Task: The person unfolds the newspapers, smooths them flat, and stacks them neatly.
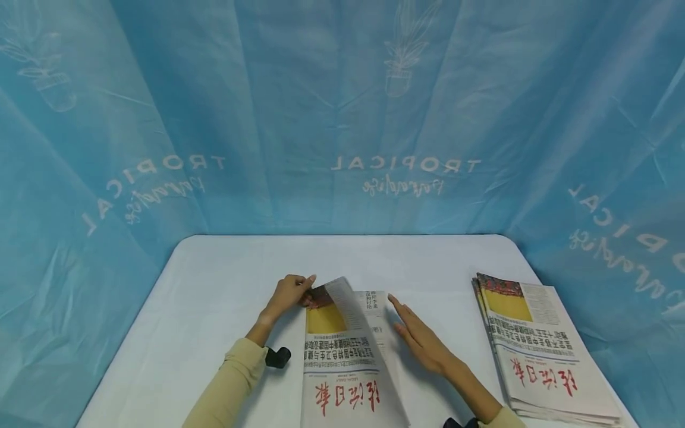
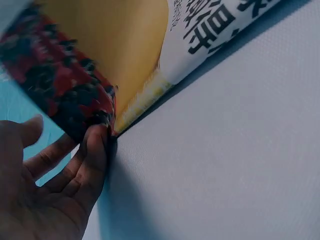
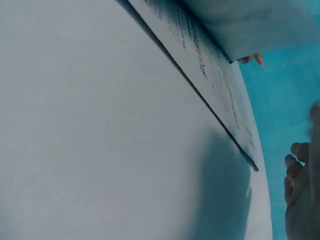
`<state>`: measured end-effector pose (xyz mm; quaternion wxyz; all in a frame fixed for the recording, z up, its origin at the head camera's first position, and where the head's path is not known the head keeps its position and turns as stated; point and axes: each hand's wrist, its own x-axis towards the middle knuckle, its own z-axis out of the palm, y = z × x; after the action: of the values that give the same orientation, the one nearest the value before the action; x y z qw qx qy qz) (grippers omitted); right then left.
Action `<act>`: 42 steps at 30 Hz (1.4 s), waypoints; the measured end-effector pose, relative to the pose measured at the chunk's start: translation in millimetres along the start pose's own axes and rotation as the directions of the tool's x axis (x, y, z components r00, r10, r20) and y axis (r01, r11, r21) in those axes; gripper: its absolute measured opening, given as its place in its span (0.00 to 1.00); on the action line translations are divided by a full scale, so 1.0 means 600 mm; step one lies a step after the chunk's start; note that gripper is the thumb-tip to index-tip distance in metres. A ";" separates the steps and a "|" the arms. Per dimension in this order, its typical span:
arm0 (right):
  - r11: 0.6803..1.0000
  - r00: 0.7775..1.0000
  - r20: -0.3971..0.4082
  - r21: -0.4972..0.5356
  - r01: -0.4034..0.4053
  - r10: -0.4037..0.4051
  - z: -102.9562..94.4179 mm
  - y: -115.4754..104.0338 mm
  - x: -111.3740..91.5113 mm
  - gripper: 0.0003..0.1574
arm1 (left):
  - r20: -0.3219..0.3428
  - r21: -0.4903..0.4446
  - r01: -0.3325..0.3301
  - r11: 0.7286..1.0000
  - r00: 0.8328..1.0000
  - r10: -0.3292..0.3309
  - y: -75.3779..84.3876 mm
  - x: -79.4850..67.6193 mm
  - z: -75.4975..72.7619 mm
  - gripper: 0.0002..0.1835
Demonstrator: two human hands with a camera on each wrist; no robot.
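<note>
A folded newspaper [image 1: 342, 362] with a yellow picture and red characters lies in front, its upper sheet slanting and curving up along its right side. At its far left corner my left hand [image 1: 291, 292] holds the paper with its fingers, the thumb standing free. In the left wrist view that hand [image 2: 65, 175] has one fingertip in front of the red-and-dark picture corner [image 2: 65, 75] and another finger passing behind it. My right hand [image 1: 423, 339] hovers beside the newspaper's right edge, fingers extended and holding nothing. An inner printed page [image 1: 374, 309] shows under the raised sheet.
A stack of similar newspapers [image 1: 540, 351] lies on the right of the white table [image 1: 214, 291]. Blue printed curtain [image 1: 332, 119] hangs behind the table and along both sides.
</note>
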<state>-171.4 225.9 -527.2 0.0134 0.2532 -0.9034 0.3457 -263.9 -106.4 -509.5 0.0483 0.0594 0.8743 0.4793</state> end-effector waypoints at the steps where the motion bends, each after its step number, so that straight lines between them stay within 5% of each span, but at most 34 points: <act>1: 1.000 1.000 0.017 -0.012 0.013 -0.013 0.002 0.000 0.007 0.35 | -0.013 -0.008 0.001 1.000 1.000 -0.001 -0.003 -0.003 -0.005 0.22; 5: 0.979 0.985 0.137 -0.165 0.123 -0.101 0.014 0.000 0.033 0.37 | 0.006 -0.034 0.020 0.999 1.000 -0.019 -0.012 -0.011 -0.025 0.21; 10: 0.931 0.944 0.293 -0.279 0.236 -0.151 0.022 0.000 0.049 0.47 | 0.143 -0.063 0.067 0.996 0.988 -0.058 -0.021 -0.021 -0.048 0.12; 17: 0.921 0.929 0.349 -0.310 0.235 -0.119 0.022 0.009 0.052 0.50 | 0.397 -0.155 0.095 0.983 0.918 -0.026 -0.031 -0.046 -0.081 0.11; 23: 0.918 0.935 0.334 -0.322 0.232 -0.119 0.010 0.017 0.044 0.50 | 0.477 -0.119 0.042 0.992 0.879 0.020 -0.051 -0.063 -0.107 0.11; 32: 0.930 0.956 0.273 -0.311 0.194 -0.108 -0.016 0.038 0.022 0.50 | 0.415 -0.068 -0.034 0.997 0.908 0.059 -0.063 -0.075 -0.141 0.13; 42: 0.969 0.942 0.335 -0.227 0.101 -0.020 -0.034 0.043 0.017 0.51 | 0.285 0.048 -0.173 0.984 0.946 0.152 -0.076 -0.081 -0.154 0.18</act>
<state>-195.4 250.8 -525.4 -0.0970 0.3318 -0.9198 0.1854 -231.8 -215.1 -497.1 0.1298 0.2005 0.8676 0.4361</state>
